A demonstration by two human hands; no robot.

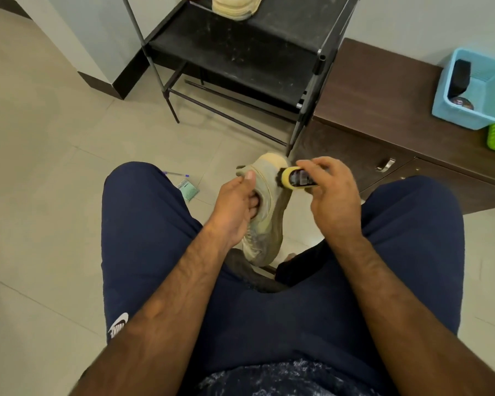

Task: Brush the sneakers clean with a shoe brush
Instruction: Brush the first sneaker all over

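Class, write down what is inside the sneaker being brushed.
The left hand reaches into the sneaker, thumb outside on the rim. Its fingertips and the lining are hidden by the upper.

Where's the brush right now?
Head view, centre-right: the right hand grips the brush, bristles against the far end of the sneaker that the left hand holds.

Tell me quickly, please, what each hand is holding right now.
Left hand: grips the sneaker, fingers inside its opening.
Right hand: holds the shoe brush against the sneaker.
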